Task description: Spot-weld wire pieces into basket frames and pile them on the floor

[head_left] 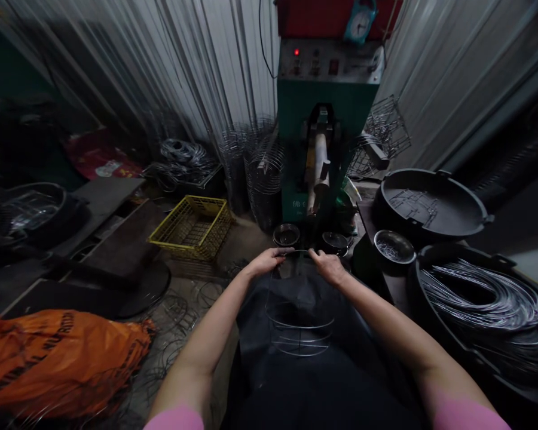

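Observation:
A round wire frame (301,327), made of thin metal rings joined by straight wires, lies over the dark apron (291,382) on my lap. My left hand (269,261) pinches its far end from the left. From the right, my right hand (327,266) is closed on the same far end, thumb pointing inward. Both hands are a short way in front of a green machine (291,149) and below its pale cylindrical arm (320,158). The thin wire between my fingers is dim and partly hidden.
Small metal bowls (286,235) stand beneath the machine. At right are a tub of wire hoops (419,286), a shallow black pan (466,230) and a bowl of small parts (394,246). A yellow basket (192,248), loose wires (174,316) and an orange sack (63,358) lie left.

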Available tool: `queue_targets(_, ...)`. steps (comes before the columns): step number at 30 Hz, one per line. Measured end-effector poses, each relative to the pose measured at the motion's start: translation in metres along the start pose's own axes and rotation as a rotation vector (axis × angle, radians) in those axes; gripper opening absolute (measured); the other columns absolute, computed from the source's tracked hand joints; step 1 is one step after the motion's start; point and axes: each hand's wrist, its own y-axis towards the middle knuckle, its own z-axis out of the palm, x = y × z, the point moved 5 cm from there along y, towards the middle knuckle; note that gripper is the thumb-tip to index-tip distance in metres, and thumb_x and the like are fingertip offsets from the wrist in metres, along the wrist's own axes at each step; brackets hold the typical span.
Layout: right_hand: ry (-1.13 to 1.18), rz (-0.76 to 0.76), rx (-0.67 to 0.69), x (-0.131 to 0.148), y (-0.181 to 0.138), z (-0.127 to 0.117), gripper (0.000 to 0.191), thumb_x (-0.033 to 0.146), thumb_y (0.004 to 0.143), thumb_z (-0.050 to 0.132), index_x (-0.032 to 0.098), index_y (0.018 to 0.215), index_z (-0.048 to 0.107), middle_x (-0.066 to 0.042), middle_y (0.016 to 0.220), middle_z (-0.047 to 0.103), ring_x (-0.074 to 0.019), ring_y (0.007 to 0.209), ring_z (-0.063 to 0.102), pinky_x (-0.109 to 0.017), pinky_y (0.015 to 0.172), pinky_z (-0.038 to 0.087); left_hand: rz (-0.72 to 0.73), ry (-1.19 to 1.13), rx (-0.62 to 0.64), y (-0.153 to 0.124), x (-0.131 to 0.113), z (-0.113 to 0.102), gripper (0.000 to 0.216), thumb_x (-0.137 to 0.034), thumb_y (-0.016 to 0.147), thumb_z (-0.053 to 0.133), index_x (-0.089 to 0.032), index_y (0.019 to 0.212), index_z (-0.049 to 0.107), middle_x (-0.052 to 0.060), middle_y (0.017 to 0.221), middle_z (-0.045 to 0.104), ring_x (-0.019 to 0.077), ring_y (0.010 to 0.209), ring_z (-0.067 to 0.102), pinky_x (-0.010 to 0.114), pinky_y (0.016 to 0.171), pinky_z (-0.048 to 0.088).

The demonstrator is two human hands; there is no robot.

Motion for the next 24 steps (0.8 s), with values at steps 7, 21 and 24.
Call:
queue_targets(7, -0.007, -0.041, -0.005, 0.002, 0.005, 0.001, 0.045, 0.008, 0.081, 0.033, 0.019, 0.125, 0.035, -0.013, 0.094, 0.057, -0.0229, 0.075, 0.062, -0.027, 0.057, 0.046, 0.174, 0.302, -0.097, 0.017, -0.005, -0.008, 0.036, -0.03, 0.078, 0.05, -0.015, 0.109, 0.059, 0.004, 0.086, 0.065, 0.0138, 0.069, 0.056, 0.023, 0.064, 0.042)
queue_targets(21, -0.013, 0.006, 0.015, -0.004, 0.01, 0.017, 0.052, 0.007, 0.082, 0.033, 0.025, 0.13, 0.028, -0.012, 0.093, 0.058, -0.0216, 0.074, 0.062, -0.027, 0.059, 0.046, 0.36, 0.692, -0.136, 0.029, -0.002, 0.01, 0.044, -0.004, 0.07, 0.047, -0.023, 0.109, 0.057, 0.005, 0.097, 0.06, 0.016, 0.089, 0.056, 0.025, 0.081, 0.041)
queue_targets(24, 0.005, 0.0, 0.012, -0.007, 0.014, 0.014, 0.05, 0.008, 0.081, 0.034, 0.025, 0.129, 0.031, -0.012, 0.092, 0.059, -0.0215, 0.075, 0.062, -0.027, 0.059, 0.046, 0.376, 0.709, -0.122, 0.033, -0.005, 0.01, 0.045, -0.002, 0.069, 0.045, -0.021, 0.107, 0.057, 0.005, 0.093, 0.06, 0.0166, 0.086, 0.056, 0.026, 0.078, 0.042)
